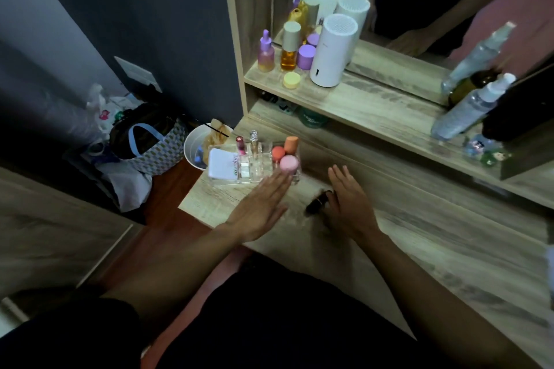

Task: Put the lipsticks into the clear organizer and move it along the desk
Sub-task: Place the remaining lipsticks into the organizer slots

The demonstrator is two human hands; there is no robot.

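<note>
The clear organizer [260,172] stands at the desk's left end. Two lipsticks [240,144] stand upright in its slots, with a white compact [222,167] at its left and orange and pink sponges [287,162] at its right. My left hand [260,205] is flat, fingers together, fingertips at the organizer's near right corner. A dark lipstick [318,202] lies blurred on the desk just left of my right hand [350,199]. That hand rests spread on the desk, thumb close to the lipstick; whether it touches is unclear.
A raised shelf [374,105] behind holds bottles, a white cylinder [331,51] and spray bottles [470,111] before a mirror. Left of the desk on the floor stand a white bin [195,147] and a patterned bag [156,147]. The desk edge is near my lap.
</note>
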